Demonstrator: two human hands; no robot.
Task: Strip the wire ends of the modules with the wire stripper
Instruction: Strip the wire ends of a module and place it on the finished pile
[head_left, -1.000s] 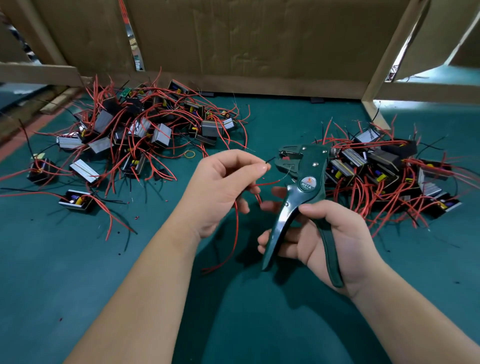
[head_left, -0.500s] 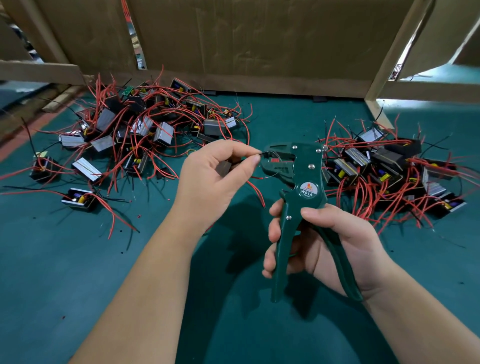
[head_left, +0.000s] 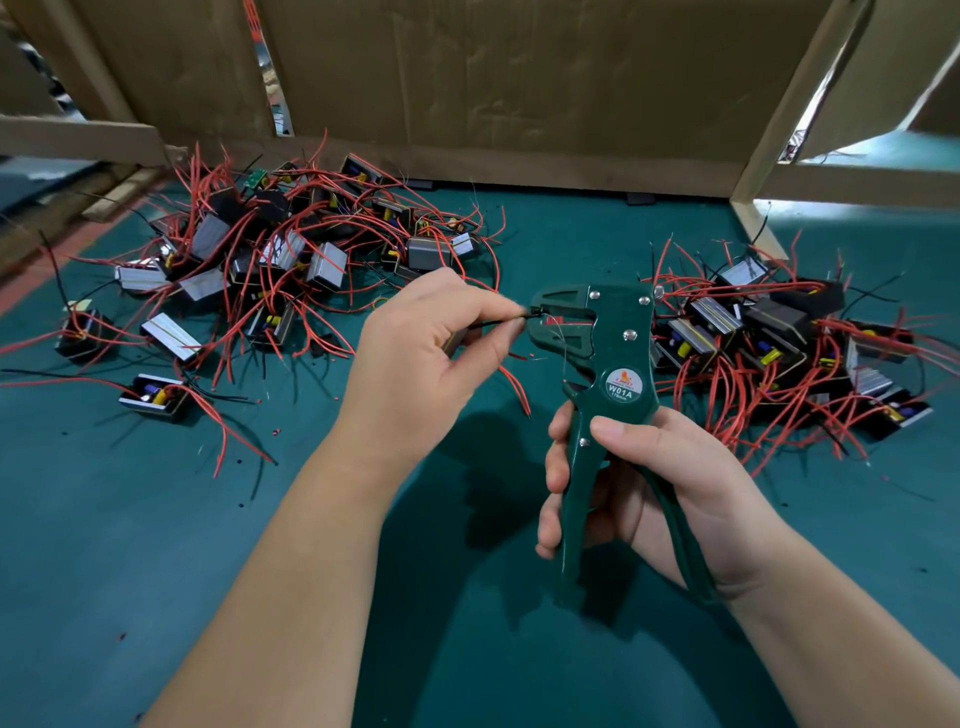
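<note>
You hold one green wire stripper (head_left: 618, 384) upright in your right hand (head_left: 660, 493), above a teal table (head_left: 156, 545). That grip is curled round both handles, fingers on the front one and palm against the rear one. The handles stand apart, which suggests the squeeze has not yet been made. Your left hand (head_left: 415, 364) pinches one black wire (head_left: 498, 323) between thumb and forefinger. The pinch sits just beside the tool's head, probably so the short free end stays stiff and goes straight in. The wire's tip touches the mouth of the head. A grey shape tucked behind your left palm may be the module (head_left: 457, 340) this wire belongs to, though your hand hides most of it. Two or three red wires (head_left: 514, 382) hang loose beneath your left hand, out of the tool's way. There are two heaps of modules, one on each side of your hands. The left heap (head_left: 270, 249) is the wider one, with three modules lying apart at its near edge. The right heap (head_left: 769, 332) sits just behind the stripper. Each heap holds roughly a dozen or more small boxes, and the tangled red leads make an exact count impossible. One cardboard wall (head_left: 519, 78) closes off the back of the table.
</note>
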